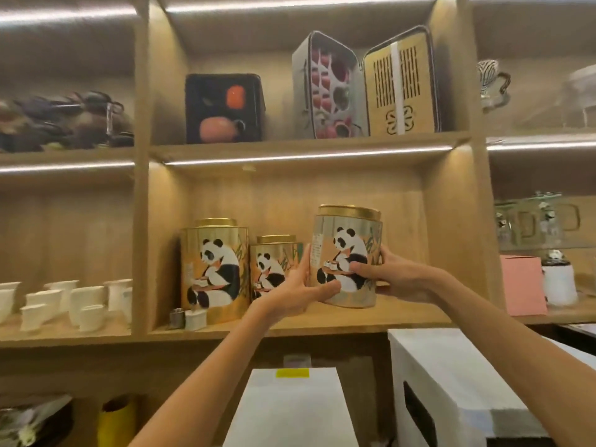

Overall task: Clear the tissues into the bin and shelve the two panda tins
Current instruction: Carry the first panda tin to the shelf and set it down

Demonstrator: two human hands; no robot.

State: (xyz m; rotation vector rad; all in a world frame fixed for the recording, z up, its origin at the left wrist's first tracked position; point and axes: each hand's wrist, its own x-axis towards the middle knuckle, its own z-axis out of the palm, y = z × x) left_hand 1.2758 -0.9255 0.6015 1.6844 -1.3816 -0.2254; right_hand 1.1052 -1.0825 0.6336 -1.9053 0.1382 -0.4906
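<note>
My left hand (298,287) and right hand (392,275) clasp the gold-lidded round panda tin (346,253), fingers wrapped around it, tilted on the wooden shelf (403,314).

Glossy printed metal panda tin (346,256) — brushed gold lid; matt wood-grain shelf (290,321); glazed white cups (87,304)

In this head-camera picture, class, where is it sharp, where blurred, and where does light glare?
Head view: the held panda tin and both hands, left and right, are fairly sharp; the side compartments smear, notably the glassware; light strips glare white; wide-angle lens bows the shelf edges.
</note>
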